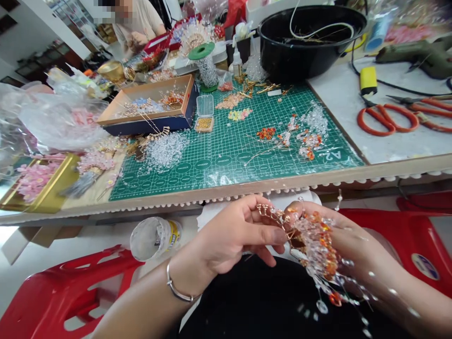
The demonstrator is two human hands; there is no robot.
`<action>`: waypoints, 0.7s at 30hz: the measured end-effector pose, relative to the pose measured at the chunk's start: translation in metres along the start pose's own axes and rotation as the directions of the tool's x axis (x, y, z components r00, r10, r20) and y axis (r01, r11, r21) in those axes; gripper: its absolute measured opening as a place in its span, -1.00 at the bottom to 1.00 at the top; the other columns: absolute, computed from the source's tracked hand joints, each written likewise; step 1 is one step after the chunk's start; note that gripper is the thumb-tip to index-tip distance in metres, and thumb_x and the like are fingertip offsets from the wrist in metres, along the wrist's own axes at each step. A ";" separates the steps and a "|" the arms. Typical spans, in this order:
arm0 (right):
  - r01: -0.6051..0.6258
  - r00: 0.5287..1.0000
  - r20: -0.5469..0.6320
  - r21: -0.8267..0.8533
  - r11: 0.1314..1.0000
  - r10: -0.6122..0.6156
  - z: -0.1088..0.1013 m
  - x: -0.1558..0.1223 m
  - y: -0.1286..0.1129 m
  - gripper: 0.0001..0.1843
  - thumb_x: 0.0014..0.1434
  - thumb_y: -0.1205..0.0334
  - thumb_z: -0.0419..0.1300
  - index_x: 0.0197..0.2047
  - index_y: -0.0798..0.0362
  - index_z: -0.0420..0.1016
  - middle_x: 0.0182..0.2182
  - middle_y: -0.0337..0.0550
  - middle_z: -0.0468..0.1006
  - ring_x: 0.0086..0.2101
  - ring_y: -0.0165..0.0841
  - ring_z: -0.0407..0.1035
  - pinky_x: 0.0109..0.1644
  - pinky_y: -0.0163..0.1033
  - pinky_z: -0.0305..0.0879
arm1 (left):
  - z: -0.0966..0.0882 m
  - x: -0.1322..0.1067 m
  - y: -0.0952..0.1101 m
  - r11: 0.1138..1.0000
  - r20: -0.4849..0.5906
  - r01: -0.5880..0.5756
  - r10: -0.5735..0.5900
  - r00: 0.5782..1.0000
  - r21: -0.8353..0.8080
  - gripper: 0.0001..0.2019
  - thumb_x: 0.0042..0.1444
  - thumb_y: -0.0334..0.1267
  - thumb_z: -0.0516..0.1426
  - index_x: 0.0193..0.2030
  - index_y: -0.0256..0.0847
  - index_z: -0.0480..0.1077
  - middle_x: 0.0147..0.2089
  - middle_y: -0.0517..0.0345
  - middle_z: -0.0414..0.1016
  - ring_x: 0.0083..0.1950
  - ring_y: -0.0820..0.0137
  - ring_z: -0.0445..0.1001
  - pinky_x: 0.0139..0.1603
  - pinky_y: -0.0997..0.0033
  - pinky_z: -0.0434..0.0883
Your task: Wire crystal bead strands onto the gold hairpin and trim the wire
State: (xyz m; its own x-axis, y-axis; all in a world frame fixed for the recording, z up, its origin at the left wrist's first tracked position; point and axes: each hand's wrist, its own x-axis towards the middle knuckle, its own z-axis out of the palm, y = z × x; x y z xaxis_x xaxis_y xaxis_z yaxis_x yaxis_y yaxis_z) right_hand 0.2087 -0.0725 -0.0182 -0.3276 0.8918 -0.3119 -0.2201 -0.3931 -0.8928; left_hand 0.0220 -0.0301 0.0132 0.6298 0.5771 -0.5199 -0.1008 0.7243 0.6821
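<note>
Over my lap, below the table edge, both hands hold one beaded ornament [314, 245] of clear and orange crystal beads on gold wire. My left hand [233, 235], with a silver bangle at the wrist, pinches the gold wire end of the piece with thumb and fingers. Under the ornament my right hand [353, 240] is cupped round it, fingers partly hidden by the beads. Strands of clear beads dangle down to the right.
A green cutting mat [226, 155] on the table carries loose beads, gold parts and a small clear box [204, 113]. Orange scissors [388, 117], a black bowl [310, 42], a cardboard tray [148, 106], a glue gun [420, 56]. Red plastic stools stand on both sides. Another person sits far left.
</note>
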 end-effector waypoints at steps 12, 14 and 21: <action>0.202 0.976 -0.010 -0.327 0.923 -0.218 -0.015 -0.002 0.012 -0.84 0.21 0.07 0.22 -0.38 -0.09 0.45 -0.55 -0.33 0.40 -0.58 -0.40 0.24 -0.57 -0.37 0.18 | 0.011 -0.003 -0.013 0.982 -0.093 -0.087 0.072 0.993 -0.167 -0.63 -0.04 -0.35 0.40 -0.26 -0.22 0.27 -0.48 0.34 0.38 -0.62 0.71 0.16 -0.61 0.64 -0.02; 0.250 0.966 0.028 -0.370 0.895 -0.259 -0.015 0.001 0.014 -0.80 0.23 0.10 0.18 -0.42 -0.07 0.41 -0.57 -0.33 0.38 -0.59 -0.39 0.24 -0.58 -0.36 0.18 | 0.012 -0.003 -0.014 0.973 -0.082 -0.093 0.077 0.994 -0.213 -0.62 -0.04 -0.37 0.40 -0.24 -0.22 0.26 -0.49 0.36 0.36 -0.63 0.73 0.09 -0.61 0.62 -0.08; 0.529 0.797 0.163 -0.653 0.542 -0.582 -0.025 0.003 0.012 -0.88 0.10 0.28 0.19 -0.45 -0.11 0.40 -0.58 -0.28 0.39 -0.57 -0.31 0.27 -0.48 -0.24 0.21 | 0.013 -0.004 -0.016 0.959 -0.099 -0.107 0.084 0.992 -0.261 -0.57 -0.05 -0.40 0.38 -0.14 -0.20 0.23 -0.49 0.38 0.36 -0.64 0.74 0.02 -0.61 0.61 -0.13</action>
State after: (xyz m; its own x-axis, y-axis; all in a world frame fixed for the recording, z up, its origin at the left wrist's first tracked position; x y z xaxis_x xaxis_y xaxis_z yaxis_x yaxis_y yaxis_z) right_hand 0.2284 -0.0686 -0.0379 -0.2824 0.9030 0.3237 0.3070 0.4048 -0.8613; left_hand 0.0306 -0.0489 0.0113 0.5398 0.6703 -0.5092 -0.3649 0.7314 0.5761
